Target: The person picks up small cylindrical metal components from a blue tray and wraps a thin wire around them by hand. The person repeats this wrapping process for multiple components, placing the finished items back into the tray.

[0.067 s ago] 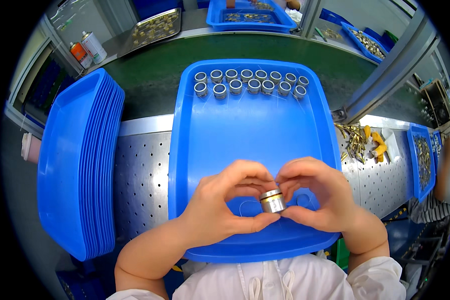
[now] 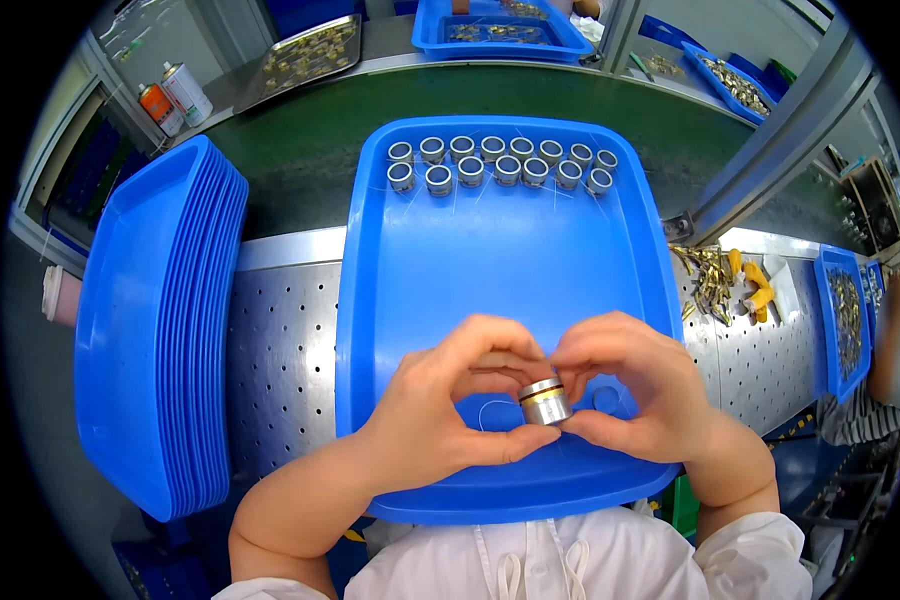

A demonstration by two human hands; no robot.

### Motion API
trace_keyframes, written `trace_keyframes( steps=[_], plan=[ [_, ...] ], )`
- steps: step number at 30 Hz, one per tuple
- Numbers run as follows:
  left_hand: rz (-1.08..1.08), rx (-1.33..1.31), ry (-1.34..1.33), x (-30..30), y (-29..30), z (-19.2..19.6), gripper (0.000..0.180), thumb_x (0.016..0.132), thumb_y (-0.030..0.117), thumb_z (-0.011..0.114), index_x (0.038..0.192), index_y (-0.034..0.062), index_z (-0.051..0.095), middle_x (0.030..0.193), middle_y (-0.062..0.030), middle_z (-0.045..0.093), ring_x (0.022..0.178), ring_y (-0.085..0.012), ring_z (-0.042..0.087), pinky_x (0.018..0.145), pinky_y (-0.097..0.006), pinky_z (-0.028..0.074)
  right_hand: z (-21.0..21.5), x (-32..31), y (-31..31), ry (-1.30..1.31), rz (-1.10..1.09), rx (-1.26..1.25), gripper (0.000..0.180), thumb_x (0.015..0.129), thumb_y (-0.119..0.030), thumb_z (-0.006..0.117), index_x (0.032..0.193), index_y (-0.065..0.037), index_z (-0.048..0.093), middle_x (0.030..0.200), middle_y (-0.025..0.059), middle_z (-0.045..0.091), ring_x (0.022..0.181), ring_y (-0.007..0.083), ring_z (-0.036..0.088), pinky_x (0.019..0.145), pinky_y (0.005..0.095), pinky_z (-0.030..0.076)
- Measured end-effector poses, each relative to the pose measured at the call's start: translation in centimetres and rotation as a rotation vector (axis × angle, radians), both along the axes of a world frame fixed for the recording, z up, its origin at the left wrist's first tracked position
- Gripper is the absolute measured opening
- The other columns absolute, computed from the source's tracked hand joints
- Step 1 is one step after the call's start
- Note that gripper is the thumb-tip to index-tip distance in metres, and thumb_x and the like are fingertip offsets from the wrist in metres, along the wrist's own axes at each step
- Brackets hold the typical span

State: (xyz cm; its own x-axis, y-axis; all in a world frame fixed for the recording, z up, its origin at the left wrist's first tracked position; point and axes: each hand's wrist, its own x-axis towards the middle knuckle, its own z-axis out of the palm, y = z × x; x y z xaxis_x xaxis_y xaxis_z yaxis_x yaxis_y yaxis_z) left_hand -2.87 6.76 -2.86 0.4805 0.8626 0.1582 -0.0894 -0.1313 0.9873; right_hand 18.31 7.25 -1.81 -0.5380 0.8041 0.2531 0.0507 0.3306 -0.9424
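Observation:
Between the fingertips of both hands is a short silver metal cylinder [image 2: 546,403] with a gold band around its upper part. My left hand [image 2: 460,395] pinches it from the left, thumb low and fingers above. From the right, my right hand [image 2: 635,385] closes on it in the same way. A thin wire loop shows beside the cylinder, near my left thumb. Both hands are over the near part of a large blue tray [image 2: 500,285]. At its far end stand two rows of similar open-topped metal rings [image 2: 507,172], with thin wires sticking out.
A tall stack of blue trays [image 2: 160,330] stands at left, beside spray cans [image 2: 185,95]. Brass pieces [image 2: 708,285] and yellow finger-like items [image 2: 758,290] lie at right, near a metal post [image 2: 785,125]. Beyond the tray runs a green belt [image 2: 300,140]. Another person's striped sleeve [image 2: 870,415] shows far right.

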Motion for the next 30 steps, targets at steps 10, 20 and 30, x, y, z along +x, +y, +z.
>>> trace_keyframes(
  steps=[10, 20, 30],
  plan=[
    [0.297, 0.328, 0.124, 0.0, 0.6, -0.4, 0.035, 0.067, 0.002, 0.077, 0.095, 0.0033, 0.057, 0.093, -0.0087, 0.061, 0.081, -0.017, 0.059, 0.073, -0.029, 0.049, -0.6, -0.3, 0.2, 0.071, -0.185, 0.141, 0.038, 0.062, 0.009, 0.076, 0.093, -0.002, 0.056, 0.1, 0.0107, 0.053, 0.082, 0.0145, 0.06, 0.068, 0.0255, 0.054],
    [0.204, 0.184, 0.102, 0.5, -0.5, -0.2, 0.015, 0.07, 0.0, 0.074, 0.083, 0.0018, 0.069, 0.087, -0.007, 0.061, 0.074, -0.015, 0.059, 0.063, -0.025, 0.047, -0.8, -0.5, 0.1, -0.061, -0.208, 0.303, 0.023, 0.064, 0.003, 0.077, 0.081, -0.003, 0.063, 0.086, 0.0084, 0.06, 0.071, 0.0139, 0.061, 0.057, 0.0233, 0.049],
    [0.317, 0.529, 0.267, 1.0, -0.6, -0.2, 0.02, 0.061, -0.005, 0.075, 0.078, 0.0017, 0.068, 0.093, -0.0096, 0.055, 0.073, -0.0156, 0.061, 0.065, -0.025, 0.053, -0.8, -0.6, -0.2, -0.144, -0.213, 0.182, 0.022, 0.065, 0.006, 0.069, 0.086, 0.0, 0.066, 0.076, 0.0087, 0.065, 0.064, 0.0137, 0.064, 0.054, 0.0236, 0.052]
  ],
)
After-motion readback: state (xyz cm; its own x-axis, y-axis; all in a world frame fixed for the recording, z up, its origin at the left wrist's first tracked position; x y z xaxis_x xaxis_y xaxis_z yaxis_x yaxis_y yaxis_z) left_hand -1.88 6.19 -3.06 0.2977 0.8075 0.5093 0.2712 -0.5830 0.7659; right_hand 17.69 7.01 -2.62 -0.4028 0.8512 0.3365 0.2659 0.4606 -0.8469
